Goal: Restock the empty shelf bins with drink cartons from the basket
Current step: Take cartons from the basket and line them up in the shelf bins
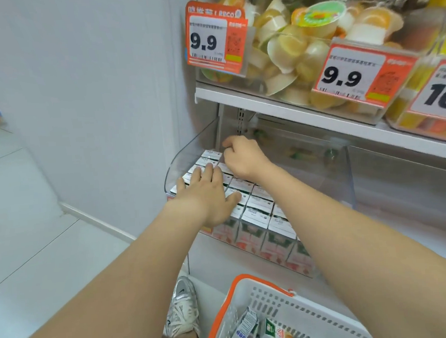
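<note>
Head view, steeply down, close

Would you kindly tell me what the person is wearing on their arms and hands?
Nothing shows on either: the left hand and right hand are bare, without gloves, rings or watch, and both forearms are uncovered, with no sleeve in view. The fingers carry no visible markings.

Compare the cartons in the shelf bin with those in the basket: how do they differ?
The bin cartons stand upright in tight rows, tops up; the basket cartons lie tumbled at angles. The left hand rests flat on the bin cartons and the right hand reaches among them; neither touches the basket cartons. Both appear to be small drink cartons.
</note>
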Demonstrator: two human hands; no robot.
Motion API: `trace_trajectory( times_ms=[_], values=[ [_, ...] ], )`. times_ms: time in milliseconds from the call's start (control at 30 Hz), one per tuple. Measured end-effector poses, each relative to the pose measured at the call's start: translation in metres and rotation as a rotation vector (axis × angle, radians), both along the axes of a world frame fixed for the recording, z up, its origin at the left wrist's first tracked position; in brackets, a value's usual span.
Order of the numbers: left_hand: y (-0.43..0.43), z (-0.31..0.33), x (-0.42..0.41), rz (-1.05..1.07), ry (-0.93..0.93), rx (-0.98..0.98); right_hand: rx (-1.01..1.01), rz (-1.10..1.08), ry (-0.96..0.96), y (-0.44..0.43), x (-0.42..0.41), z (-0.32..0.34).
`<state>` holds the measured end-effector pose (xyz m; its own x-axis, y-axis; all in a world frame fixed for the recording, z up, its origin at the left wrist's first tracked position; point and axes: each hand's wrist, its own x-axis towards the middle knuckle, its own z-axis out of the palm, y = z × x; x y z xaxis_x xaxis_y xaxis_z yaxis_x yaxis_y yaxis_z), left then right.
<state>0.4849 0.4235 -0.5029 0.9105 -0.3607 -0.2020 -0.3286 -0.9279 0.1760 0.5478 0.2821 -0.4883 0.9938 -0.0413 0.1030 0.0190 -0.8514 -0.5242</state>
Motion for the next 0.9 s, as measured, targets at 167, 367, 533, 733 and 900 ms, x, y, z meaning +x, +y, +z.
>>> trace_trajectory(
  times_ms=[167, 367, 533, 733, 900],
  values=[
    [-0.013, 0.02, -0.031, -0.042, 0.014, 0.014, -0.044, 0.037, -0.264, -0.009, -0.106, 0.011],
    [-0.024, 0.051, -0.106, -0.146, -0.196, 0.016, -0.079, 0.072, -0.152, -0.039, -0.241, 0.003],
    [-0.055, 0.032, -0.167, -0.475, 0.205, 0.126, -0.261, 0.401, 0.504, -0.072, -0.312, -0.069],
    [-0.088, -0.091, -0.216, -0.617, 0.446, 0.421, -0.305, 0.39, 0.841, -0.104, -0.363, -0.141],
    [-0.096, -0.188, -0.232, -0.583, 0.561, 0.494, -0.384, 0.286, 0.988, -0.132, -0.384, -0.201]
  ],
)
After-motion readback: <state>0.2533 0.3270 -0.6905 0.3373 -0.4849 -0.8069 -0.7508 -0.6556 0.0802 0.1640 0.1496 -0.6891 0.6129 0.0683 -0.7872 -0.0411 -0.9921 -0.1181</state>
